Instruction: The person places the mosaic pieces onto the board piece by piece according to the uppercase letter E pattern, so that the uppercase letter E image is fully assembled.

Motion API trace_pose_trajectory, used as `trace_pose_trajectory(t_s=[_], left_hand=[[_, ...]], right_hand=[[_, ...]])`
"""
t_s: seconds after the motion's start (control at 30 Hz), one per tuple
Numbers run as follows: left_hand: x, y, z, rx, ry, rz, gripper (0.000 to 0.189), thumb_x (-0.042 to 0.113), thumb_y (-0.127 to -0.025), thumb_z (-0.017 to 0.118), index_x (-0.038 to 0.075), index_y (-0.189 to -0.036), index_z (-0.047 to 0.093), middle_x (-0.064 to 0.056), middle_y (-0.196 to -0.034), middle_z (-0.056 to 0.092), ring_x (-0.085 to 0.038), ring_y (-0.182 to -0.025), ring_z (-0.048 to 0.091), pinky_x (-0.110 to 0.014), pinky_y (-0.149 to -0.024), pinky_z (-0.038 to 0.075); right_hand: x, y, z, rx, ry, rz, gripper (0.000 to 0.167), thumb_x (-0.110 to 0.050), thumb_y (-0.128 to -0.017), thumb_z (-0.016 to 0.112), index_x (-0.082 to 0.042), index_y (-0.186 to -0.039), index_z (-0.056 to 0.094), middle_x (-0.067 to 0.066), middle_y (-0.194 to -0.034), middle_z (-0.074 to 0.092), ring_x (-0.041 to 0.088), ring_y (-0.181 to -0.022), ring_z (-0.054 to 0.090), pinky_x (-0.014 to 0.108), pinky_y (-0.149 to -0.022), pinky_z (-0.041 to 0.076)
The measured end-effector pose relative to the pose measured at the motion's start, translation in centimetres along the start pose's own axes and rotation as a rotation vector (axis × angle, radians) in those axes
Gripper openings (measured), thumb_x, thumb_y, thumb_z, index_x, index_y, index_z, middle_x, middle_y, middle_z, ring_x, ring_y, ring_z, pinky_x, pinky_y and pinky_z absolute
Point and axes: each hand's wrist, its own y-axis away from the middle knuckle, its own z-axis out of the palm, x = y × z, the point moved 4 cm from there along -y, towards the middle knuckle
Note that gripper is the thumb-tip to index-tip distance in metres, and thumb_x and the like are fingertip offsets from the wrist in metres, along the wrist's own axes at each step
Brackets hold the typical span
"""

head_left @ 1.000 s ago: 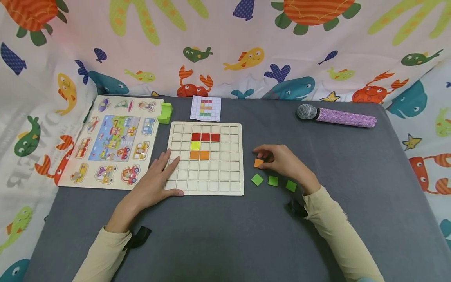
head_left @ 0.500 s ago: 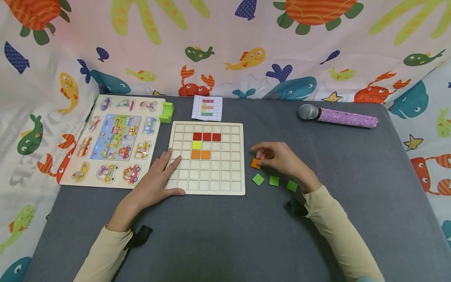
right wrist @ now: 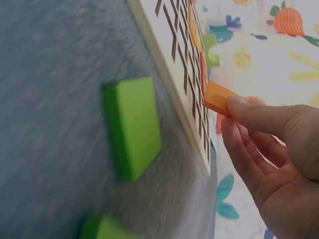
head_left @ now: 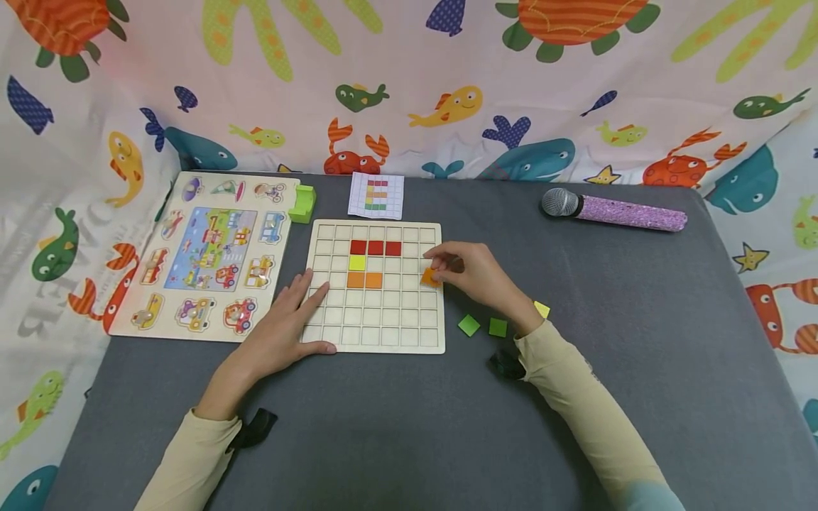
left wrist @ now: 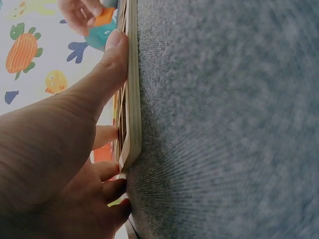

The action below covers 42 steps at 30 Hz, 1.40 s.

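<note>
An orange tile (head_left: pixel 429 277) is pinched between the thumb and fingers of the right hand (head_left: pixel 476 277) and held over the right edge of the gridded board (head_left: pixel 409 319); the tile is partly covered by the fingertips. The board's left edge is touched by the spread fingers of the left hand (head_left: pixel 281 326), nothing being gripped, and some squares there are hidden.

On the grid, 3 red tiles (head_left: pixel 375 248), 1 yellow tile (head_left: pixel 356 262) and 2 orange tiles (head_left: pixel 365 280) are seated. Beside the board, 2 green tiles (head_left: pixel 483 326) are seen on the surface (head_left: pixel 396 426); in the right wrist view, 1 is blurred and cut off. Another yellow tile (head_left: pixel 542 309) is partly hidden by the right wrist. Farther out, a small printed card (head_left: pixel 375 196), a picture puzzle (head_left: pixel 169 323) and a microphone (head_left: pixel 629 212) are seen; the card's finer detail cannot be made out.
</note>
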Motion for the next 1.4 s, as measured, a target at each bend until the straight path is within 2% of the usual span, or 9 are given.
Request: trace_pose_trajectory(t_s=[0.3,0.53,0.93,1.17,1.4], left_hand=[[-0.2,0.0,0.1,0.004,0.004,0.010,0.105,0.046,-0.076,0.082,0.007,-0.155,0.025,-0.020,-0.163,0.004,-0.040,-0.149,0.003,-0.053,-0.120,0.008],[-0.1,0.1,0.0,0.003,0.003,0.002,0.105,0.045,-0.075,0.082,0.006,-0.155,0.026,-0.020,-0.163,0.004,-0.040,-0.149,0.003,-0.053,-0.119,0.008],[-0.1,0.0,0.0,0.008,0.004,0.006,0.105,0.045,-0.075,0.083,0.006,-0.155,0.027,-0.020,-0.163,0.005,-0.040,-0.149,0.003,-0.053,-0.120,0.008],[-0.1,-0.1,0.1,0.000,0.013,0.000,0.105,0.046,-0.075,0.082,0.007,-0.155,0.027,-0.020,-0.163,0.004,-0.039,-0.149,0.002,-0.053,-0.120,0.008],[-0.1,-0.1,0.0,-0.001,0.018,0.004,0.105,0.046,-0.075,0.082,0.006,-0.155,0.026,-0.020,-0.163,0.004,-0.039,-0.149,0.002,-0.053,-0.120,0.008]], right_hand=[[-1.4,-2.7,2.2,-0.059,-0.016,-0.034,0.027,0.000,-0.087,0.072,0.001,-0.114,0.070,0.006,-0.089,0.066,0.016,-0.084,0.059,0.032,-0.078,0.056],[-1.9,-4.0,3.8,-0.109,-0.051,-0.062,0.028,0.000,-0.086,0.073,0.000,-0.114,0.070,0.005,-0.089,0.066,0.015,-0.084,0.059,0.029,-0.079,0.055],[-1.8,-4.5,4.7,-0.149,0.010,-0.050,0.027,0.001,-0.087,0.071,0.000,-0.114,0.069,0.006,-0.091,0.067,0.015,-0.085,0.060,0.027,-0.080,0.053],[-2.1,-4.5,5.3,-0.157,0.084,-0.053,0.023,0.003,-0.088,0.069,0.000,-0.111,0.070,0.006,-0.092,0.069,0.015,-0.085,0.062,0.025,-0.080,0.053],[-2.3,-3.8,4.7,-0.146,0.066,-0.060,0.025,0.000,-0.089,0.070,-0.001,-0.114,0.069,0.007,-0.097,0.070,0.015,-0.089,0.062,0.027,-0.082,0.053]])
